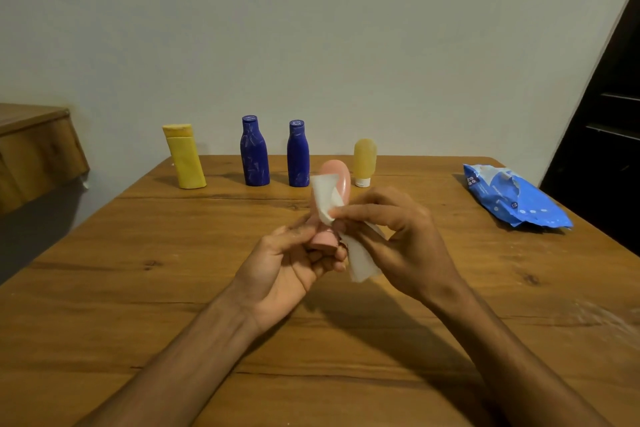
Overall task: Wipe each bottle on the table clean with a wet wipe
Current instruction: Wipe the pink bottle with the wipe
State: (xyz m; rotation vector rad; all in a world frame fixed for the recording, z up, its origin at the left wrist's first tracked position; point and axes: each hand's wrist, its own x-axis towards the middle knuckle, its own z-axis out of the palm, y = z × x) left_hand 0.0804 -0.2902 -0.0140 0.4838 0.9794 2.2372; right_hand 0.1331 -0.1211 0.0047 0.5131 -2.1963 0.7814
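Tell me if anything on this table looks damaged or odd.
The left blue bottle is covered in pale scuff marks, far more than the right blue bottle. The wet wipe pack at the right lies crumpled, its top torn open. Nothing looks spilled.

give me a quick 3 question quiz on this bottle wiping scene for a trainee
1. True or false: the left hand grips the pink bottle by its cap end.
2. How many bottles stand on the table, out of hand?
3. Fill in: the right hand pinches the ___ on the pink bottle.
Key: 1 true; 2 four: yellow bottle, two blue bottles, amber bottle; 3 wet wipe.
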